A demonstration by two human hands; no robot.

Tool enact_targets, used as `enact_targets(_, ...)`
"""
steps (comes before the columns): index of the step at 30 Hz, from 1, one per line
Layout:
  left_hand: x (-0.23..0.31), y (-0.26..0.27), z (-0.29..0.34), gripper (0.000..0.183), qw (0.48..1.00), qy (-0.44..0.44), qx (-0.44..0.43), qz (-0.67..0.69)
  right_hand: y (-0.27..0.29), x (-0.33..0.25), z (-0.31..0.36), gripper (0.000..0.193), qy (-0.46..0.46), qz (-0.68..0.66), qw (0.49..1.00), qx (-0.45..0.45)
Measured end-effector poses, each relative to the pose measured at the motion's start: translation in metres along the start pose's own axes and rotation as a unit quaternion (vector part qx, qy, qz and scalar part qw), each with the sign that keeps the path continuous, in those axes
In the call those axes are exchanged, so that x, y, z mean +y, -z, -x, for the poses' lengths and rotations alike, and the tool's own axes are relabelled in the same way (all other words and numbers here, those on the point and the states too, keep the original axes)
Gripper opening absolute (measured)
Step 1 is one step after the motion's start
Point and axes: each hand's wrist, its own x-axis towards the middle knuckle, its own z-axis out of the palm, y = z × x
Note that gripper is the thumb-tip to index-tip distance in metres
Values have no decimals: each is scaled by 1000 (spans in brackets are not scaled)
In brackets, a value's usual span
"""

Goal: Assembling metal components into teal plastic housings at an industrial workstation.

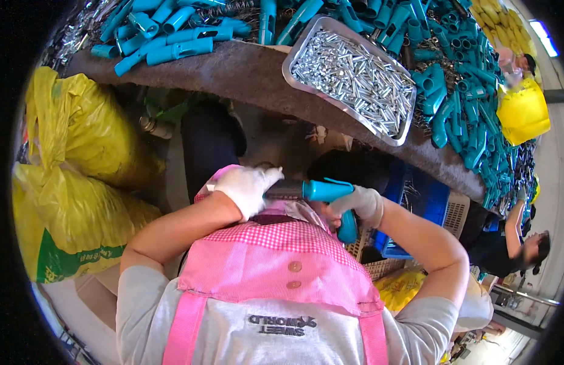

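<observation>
My right hand (362,205), in a pale glove, is closed round a teal plastic handle (321,190) held at my lap. A rounded teal end (348,228) shows below that hand; whether it belongs to the same handle I cannot tell. Against the handle's left end sits a dark tube-like piece (286,189). My left hand (245,187), in a white glove slightly blurred by motion, is closed on the other end of this piece. My pink checked apron (276,237) lies just behind both hands.
A metal tray (315,91) of small silver pins stands on the brown-covered bench (233,70), among heaped teal handles (181,50). Yellow sacks (90,134) are at left. A blue crate (419,204) is right of my lap. Two other people (498,246) (514,64) are at far right.
</observation>
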Motion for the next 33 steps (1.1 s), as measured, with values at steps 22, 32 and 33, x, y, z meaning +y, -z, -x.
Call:
enact_targets(22, -8, -19, -13, 22, 842, -98, -298, 439, -9, -59, 21, 19, 453, 790, 412, 31)
enact_targets(32, 13, 3, -5, 41, 963, 5, -230, 139, -8, -32, 20, 19, 293, 663, 682, 91)
enact_targets(33, 11, 2, -5, 41, 963, 5, -231, 138, -7, -33, 19, 20, 306, 663, 677, 90)
